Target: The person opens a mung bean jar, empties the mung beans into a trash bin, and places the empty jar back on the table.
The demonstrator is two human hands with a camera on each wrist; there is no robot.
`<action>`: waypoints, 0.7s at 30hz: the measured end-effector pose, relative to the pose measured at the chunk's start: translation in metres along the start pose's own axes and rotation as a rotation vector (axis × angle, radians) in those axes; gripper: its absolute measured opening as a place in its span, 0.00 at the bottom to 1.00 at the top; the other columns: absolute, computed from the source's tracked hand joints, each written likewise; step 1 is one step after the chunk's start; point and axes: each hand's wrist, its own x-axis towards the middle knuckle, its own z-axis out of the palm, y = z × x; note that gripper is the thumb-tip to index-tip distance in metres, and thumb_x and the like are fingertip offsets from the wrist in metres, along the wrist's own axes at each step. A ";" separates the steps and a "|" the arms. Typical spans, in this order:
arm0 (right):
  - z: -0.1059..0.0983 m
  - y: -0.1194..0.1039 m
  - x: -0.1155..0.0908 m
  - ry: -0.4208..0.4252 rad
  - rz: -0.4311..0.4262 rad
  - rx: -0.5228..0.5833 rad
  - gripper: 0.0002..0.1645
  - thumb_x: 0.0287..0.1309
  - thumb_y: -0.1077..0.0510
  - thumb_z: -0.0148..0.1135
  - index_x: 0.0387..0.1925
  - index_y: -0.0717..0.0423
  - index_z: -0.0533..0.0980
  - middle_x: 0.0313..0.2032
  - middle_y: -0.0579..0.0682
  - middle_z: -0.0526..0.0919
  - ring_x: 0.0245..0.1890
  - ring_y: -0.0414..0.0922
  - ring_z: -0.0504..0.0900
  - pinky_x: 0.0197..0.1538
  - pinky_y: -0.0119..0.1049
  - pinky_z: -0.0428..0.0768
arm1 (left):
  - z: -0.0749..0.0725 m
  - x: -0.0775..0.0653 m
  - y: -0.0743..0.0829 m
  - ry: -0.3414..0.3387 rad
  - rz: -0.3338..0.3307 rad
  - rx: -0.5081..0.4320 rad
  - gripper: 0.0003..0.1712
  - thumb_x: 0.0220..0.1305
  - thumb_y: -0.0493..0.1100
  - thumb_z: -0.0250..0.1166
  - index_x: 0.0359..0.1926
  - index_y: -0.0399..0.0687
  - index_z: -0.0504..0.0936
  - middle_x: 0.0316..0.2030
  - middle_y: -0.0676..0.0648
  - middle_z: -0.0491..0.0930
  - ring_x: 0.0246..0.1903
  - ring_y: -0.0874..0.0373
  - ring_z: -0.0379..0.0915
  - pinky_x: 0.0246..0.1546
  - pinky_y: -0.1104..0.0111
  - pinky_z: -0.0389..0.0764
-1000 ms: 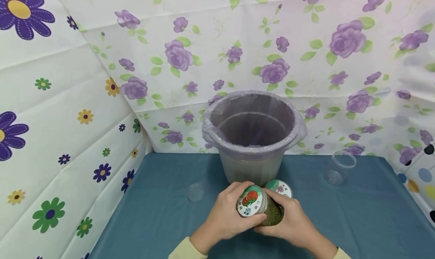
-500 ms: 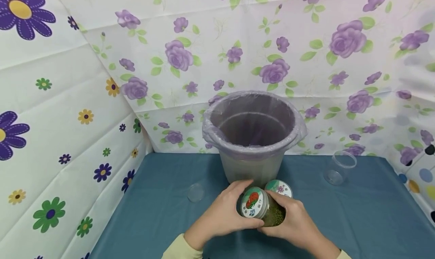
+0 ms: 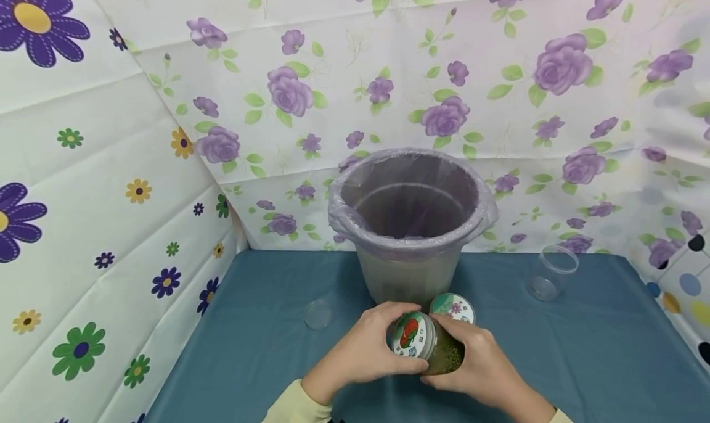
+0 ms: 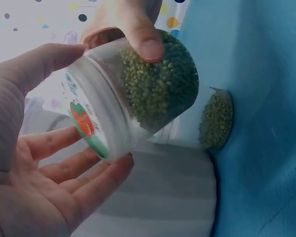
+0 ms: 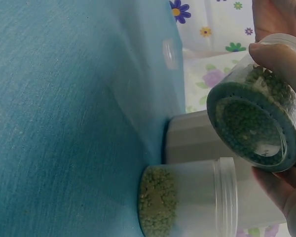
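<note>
A clear jar (image 3: 448, 353) part-filled with small green beans is held tilted between both hands, in front of the bin. My right hand (image 3: 478, 362) grips its body, thumb on one side and fingers on the other. Around the jar's lid (image 4: 91, 118), which bears a red fruit picture, curl the thumb and fingers of my left hand (image 3: 366, 348). The jar's round base (image 5: 254, 127) faces the right wrist camera. Just behind it, a second jar (image 5: 187, 200) of green beans stands upright on the table, its lid (image 3: 453, 307) showing a flower picture.
Behind the jars stands a grey bin (image 3: 410, 275) lined with a thin translucent bag. A clear plastic cup (image 3: 551, 276) stands to the right on the blue tablecloth (image 3: 249, 361). A small clear disc (image 3: 318, 315) lies to the left. Flowered sheets (image 3: 344, 102) hang behind.
My left hand has shifted and turned slightly about the lid, loosening at half a second ago, then closing in again. The jar has tipped a little, still in my right hand.
</note>
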 end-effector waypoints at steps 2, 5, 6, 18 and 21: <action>0.000 -0.001 0.000 0.005 -0.006 0.003 0.52 0.27 0.32 0.75 0.60 0.31 0.67 0.52 0.31 0.76 0.44 0.32 0.80 0.38 0.28 0.80 | 0.001 0.000 0.001 0.019 -0.019 -0.018 0.40 0.44 0.69 0.68 0.59 0.72 0.68 0.52 0.62 0.73 0.43 0.67 0.73 0.40 0.71 0.79; 0.001 -0.002 0.000 0.011 -0.021 0.019 0.51 0.28 0.34 0.76 0.60 0.32 0.67 0.51 0.31 0.76 0.42 0.31 0.80 0.37 0.28 0.80 | 0.003 0.001 0.002 0.049 -0.066 -0.056 0.37 0.43 0.70 0.68 0.56 0.71 0.72 0.46 0.62 0.76 0.37 0.67 0.75 0.35 0.73 0.79; 0.001 -0.003 0.000 0.011 -0.022 0.026 0.51 0.28 0.34 0.76 0.60 0.32 0.67 0.51 0.31 0.76 0.42 0.31 0.80 0.37 0.28 0.80 | 0.004 0.001 0.003 0.058 -0.090 -0.073 0.36 0.42 0.71 0.68 0.54 0.70 0.73 0.44 0.62 0.77 0.36 0.66 0.76 0.32 0.73 0.79; 0.000 -0.001 0.000 0.000 -0.015 0.020 0.52 0.30 0.30 0.72 0.62 0.38 0.67 0.54 0.33 0.75 0.45 0.33 0.80 0.39 0.29 0.80 | -0.004 0.003 0.001 -0.051 0.088 0.058 0.47 0.42 0.65 0.72 0.64 0.75 0.61 0.60 0.63 0.65 0.55 0.66 0.68 0.49 0.69 0.76; 0.000 0.001 -0.001 -0.008 -0.021 0.014 0.53 0.30 0.30 0.72 0.62 0.36 0.66 0.54 0.34 0.75 0.45 0.34 0.80 0.39 0.29 0.80 | -0.006 0.003 0.000 -0.097 0.136 0.041 0.44 0.45 0.59 0.72 0.64 0.73 0.62 0.60 0.63 0.66 0.55 0.66 0.68 0.50 0.69 0.76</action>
